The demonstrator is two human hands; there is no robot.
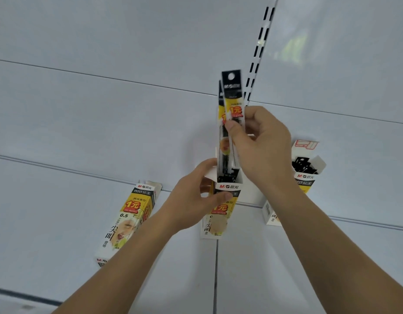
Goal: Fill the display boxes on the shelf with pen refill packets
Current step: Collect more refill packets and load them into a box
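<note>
Pinching refill packets [231, 96] above the middle box [221, 214], right hand [261, 143]; left hand [196, 196] grips that box.

Two bare forearms, left hand [191, 196], right hand [264, 143], seemingly sleeveless

White shelving, pale and evenly lit

I face a white back panel [128, 41] crossed by thin horizontal seams, with a slotted upright rail [260, 48] running slantwise from the top edge down toward the middle. Under it lies the white shelf [48, 211], split by a dark vertical joint [216, 268] near its front edge. A faint greenish reflection [293, 47] glows on the panel at upper right.
</note>
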